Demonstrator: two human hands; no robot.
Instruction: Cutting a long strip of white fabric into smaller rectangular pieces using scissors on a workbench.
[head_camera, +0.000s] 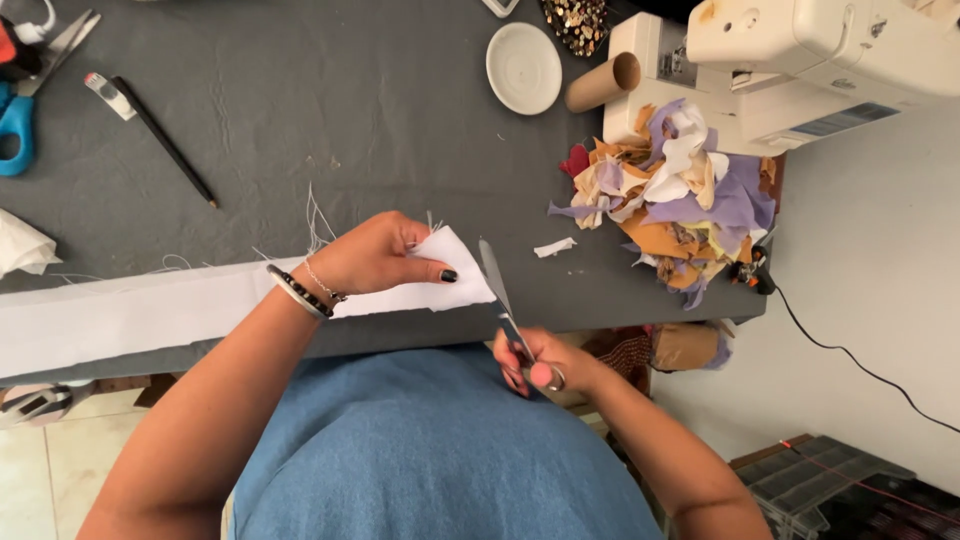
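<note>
Head view: left hand (375, 258) presses flat on the end of a long white fabric strip (150, 315), fingers spread over its frayed right end, not clenched around it. Strip lies along the near edge of the grey counter (300, 110), running off to the left. Right hand (540, 365) has its grip clenched through the handles of silver scissors (500, 295), blades pointing up and away, tips just beside the strip's right end; whether the blades touch the cloth, cannot tell. Small white scrap (554, 246) lies near the blade tip. Pile of purple, orange and white fabric scraps (680, 200) sits to the right, against a white sewing machine (800, 60). White round dish (523, 68) and cardboard tube (603, 82) further back. Black pencil (165, 142) and blue-handled scissors (20, 110) at far left.
</note>
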